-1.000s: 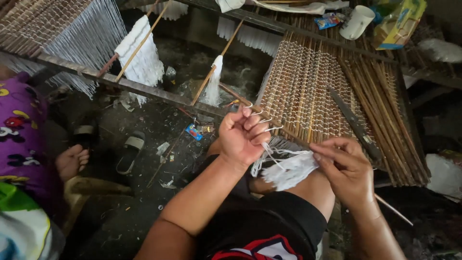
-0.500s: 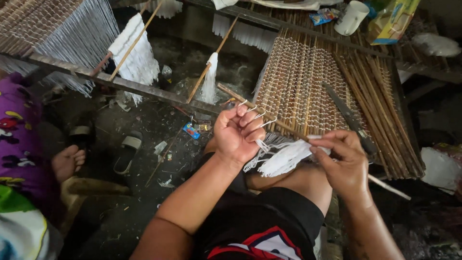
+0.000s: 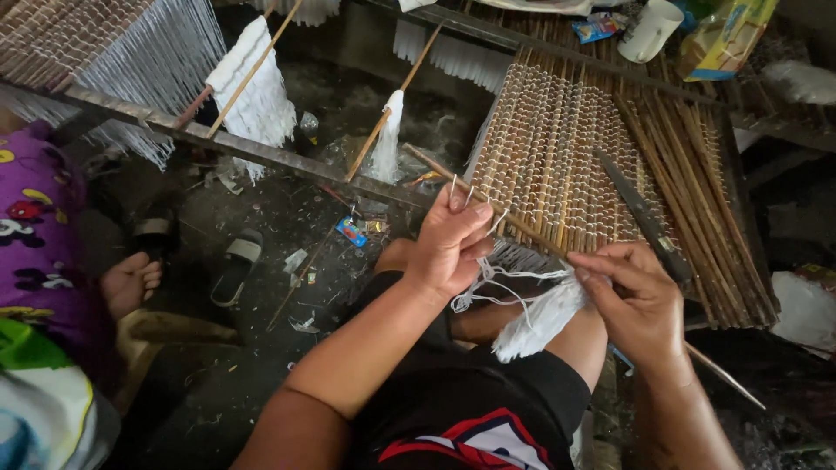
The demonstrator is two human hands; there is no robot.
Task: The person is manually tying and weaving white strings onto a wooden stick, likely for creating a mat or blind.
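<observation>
The left hand (image 3: 453, 239) is closed around white strings (image 3: 488, 283) at the near edge of the woven stick mat (image 3: 557, 157). Just to the right, the right hand (image 3: 636, 300) pinches a white string bundle (image 3: 540, 320) hanging over the person's knee.

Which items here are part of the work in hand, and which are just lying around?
In use:
left hand
right hand
white bundle of cotton threads
thin bamboo stick
woven mat of bamboo slats and white string

Lying about:
long dark metal blade
white plastic cup
grey sandal
yellow-green packet
</observation>
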